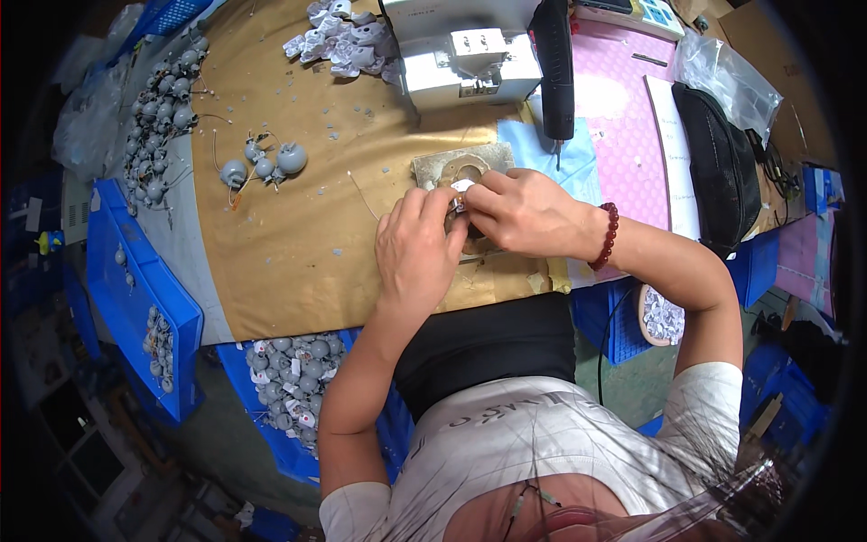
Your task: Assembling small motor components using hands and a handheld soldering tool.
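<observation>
My left hand (417,239) and my right hand (524,212) meet over a worn, square, tan block (429,168) with a round recess. Both have their fingers bent and closed around a small part (457,204), mostly hidden by the fingertips, with bits of white and shiny metal showing. Its kind I cannot make out. A thin pale wire (363,193) sticks up to the left of my left hand. Farther left on the gold-brown mat, several grey balls with wires (291,158) lie in a loose group.
Beyond the block stands a white machine (420,79), with a black electric screwdriver (553,68) pointing down beside it. White plastic parts (348,41) are heaped far left of it. Many wired grey balls (163,108) line the left edge. A black pouch (718,167) lies right; a blue bin (237,379) sits below.
</observation>
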Motion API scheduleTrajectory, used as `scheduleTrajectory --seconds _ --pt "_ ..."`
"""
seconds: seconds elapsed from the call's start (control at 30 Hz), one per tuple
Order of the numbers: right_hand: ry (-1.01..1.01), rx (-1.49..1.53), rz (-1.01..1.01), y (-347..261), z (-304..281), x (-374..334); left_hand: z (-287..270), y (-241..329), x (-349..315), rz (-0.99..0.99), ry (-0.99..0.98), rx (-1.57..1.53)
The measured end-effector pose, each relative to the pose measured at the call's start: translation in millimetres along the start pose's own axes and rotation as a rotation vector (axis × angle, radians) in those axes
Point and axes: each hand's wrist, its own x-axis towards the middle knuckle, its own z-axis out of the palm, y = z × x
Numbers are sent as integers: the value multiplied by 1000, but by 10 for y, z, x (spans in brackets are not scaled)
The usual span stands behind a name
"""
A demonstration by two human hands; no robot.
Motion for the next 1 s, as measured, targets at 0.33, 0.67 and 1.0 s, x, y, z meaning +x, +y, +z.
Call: scheduleTrajectory --seconds 0.33,0.67,1.0 --pt "-212 379 323 49 -190 -88 93 34 -216 243 64 220" --pt "113 846 678 221 -112 -340 81 25 -157 274 42 241" --pt "302 1428 895 142 86 -254 71 -49 -139 225 39 128"
